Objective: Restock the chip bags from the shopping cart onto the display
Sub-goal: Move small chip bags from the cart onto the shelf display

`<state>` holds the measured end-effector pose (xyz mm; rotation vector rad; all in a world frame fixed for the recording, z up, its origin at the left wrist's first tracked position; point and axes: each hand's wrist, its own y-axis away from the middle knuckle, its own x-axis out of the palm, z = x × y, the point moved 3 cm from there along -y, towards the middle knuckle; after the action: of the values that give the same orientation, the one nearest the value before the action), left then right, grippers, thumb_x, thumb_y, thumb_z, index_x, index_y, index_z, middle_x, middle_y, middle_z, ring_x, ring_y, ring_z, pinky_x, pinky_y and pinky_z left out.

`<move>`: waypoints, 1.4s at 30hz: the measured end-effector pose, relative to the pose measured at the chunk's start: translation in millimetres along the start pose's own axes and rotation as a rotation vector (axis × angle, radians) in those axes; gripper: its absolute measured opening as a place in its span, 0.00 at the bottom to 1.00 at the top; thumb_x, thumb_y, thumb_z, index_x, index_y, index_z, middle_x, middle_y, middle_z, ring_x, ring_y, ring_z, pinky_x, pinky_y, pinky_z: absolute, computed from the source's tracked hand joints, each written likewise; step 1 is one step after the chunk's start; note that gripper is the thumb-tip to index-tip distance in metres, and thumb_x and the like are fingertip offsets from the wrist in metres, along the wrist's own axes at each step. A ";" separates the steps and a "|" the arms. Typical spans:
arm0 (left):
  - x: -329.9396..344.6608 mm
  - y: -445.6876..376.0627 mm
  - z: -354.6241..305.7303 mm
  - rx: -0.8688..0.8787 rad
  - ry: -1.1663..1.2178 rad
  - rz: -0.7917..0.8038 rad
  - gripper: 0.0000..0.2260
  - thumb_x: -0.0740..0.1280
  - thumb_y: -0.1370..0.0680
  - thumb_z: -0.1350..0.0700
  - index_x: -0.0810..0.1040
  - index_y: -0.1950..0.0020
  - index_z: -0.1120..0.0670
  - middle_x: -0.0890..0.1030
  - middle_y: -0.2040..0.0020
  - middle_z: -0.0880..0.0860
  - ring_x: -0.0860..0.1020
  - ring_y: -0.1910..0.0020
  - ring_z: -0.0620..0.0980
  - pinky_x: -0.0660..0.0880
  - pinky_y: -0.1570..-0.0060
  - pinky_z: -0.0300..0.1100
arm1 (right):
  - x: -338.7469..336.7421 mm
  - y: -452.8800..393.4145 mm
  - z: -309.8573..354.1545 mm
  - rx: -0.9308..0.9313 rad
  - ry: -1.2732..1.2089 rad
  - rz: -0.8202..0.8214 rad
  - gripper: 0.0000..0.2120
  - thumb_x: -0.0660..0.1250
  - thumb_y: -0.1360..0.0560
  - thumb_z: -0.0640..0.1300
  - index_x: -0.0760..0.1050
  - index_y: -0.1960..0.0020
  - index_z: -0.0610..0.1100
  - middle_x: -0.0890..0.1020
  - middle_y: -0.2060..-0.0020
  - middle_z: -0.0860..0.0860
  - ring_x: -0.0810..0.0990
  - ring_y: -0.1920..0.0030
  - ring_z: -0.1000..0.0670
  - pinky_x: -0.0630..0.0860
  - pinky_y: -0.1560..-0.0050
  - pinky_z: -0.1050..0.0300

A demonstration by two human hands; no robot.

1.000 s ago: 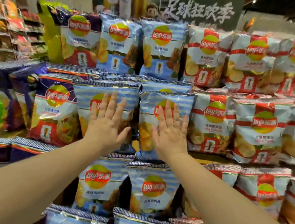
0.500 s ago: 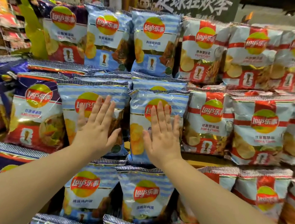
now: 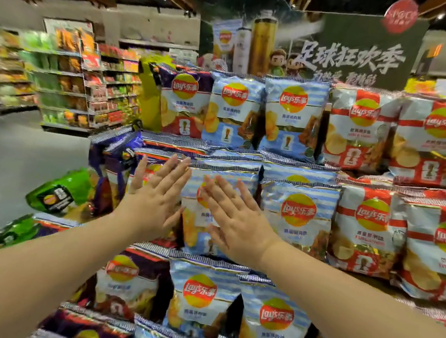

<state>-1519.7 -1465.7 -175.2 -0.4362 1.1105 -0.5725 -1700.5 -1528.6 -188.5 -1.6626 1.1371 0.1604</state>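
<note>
Two hands: both raised flat before the middle shelf, fingers straight, holding nothing
Left hand [image 3: 154,202]: fingers together, palm toward a red-and-purple bag [image 3: 148,171] mostly hidden behind it; whether it touches, I cannot tell
Right hand [image 3: 234,220]: fingers slightly spread, lying across the front of the blue bag [image 3: 211,212], over its logo
Blue bag: upright on the middle tier of the display [image 3: 408,284], between the purple bags and another blue bag [image 3: 297,216]
Red bags [image 3: 365,226]: right of the blue ones, on each tier
Green bags [image 3: 57,194]: lower left, tilted
Sign [image 3: 351,58]: above the top row
Aisle shelves [image 3: 87,84]: far left, blurred
</note>
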 end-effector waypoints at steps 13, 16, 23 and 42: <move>3.0 80.5 143.6 -0.249 0.034 0.219 0.31 0.29 0.32 0.38 0.20 0.35 0.50 0.20 0.34 0.47 0.20 0.34 0.47 0.17 0.40 0.49 | 120.9 -136.4 103.4 0.549 -0.042 0.258 0.34 0.48 0.26 0.55 0.54 0.24 0.38 0.57 0.26 0.43 0.41 0.23 0.51 0.41 0.28 0.49; 21.5 84.7 171.2 -0.165 0.092 0.025 0.35 0.40 0.27 0.39 0.34 0.24 0.51 0.34 0.25 0.50 0.29 0.27 0.47 0.24 0.33 0.50 | 150.6 -139.1 109.5 0.614 0.049 0.379 0.33 0.42 0.26 0.56 0.52 0.26 0.39 0.55 0.25 0.43 0.48 0.24 0.49 0.36 0.28 0.48; 60.1 93.1 238.4 -0.028 0.150 0.015 0.32 0.50 0.23 0.42 0.54 0.22 0.56 0.48 0.23 0.53 0.41 0.23 0.47 0.38 0.28 0.54 | 169.0 -138.0 111.9 0.720 0.128 0.335 0.30 0.49 0.24 0.54 0.62 0.27 0.38 0.65 0.28 0.45 0.59 0.26 0.46 0.44 0.28 0.48; -24.7 155.0 285.4 0.071 0.426 0.129 0.37 0.36 0.28 0.35 0.32 0.25 0.54 0.28 0.30 0.48 0.28 0.30 0.45 0.29 0.30 0.43 | 30.2 -228.1 277.5 0.568 0.121 0.249 0.29 0.44 0.19 0.56 0.50 0.26 0.37 0.53 0.26 0.45 0.52 0.25 0.47 0.40 0.27 0.52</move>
<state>-1232.2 -1316.8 -139.6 -0.1805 1.5081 -0.6046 -1401.8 -1327.5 -170.5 -1.0388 1.3304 -0.1034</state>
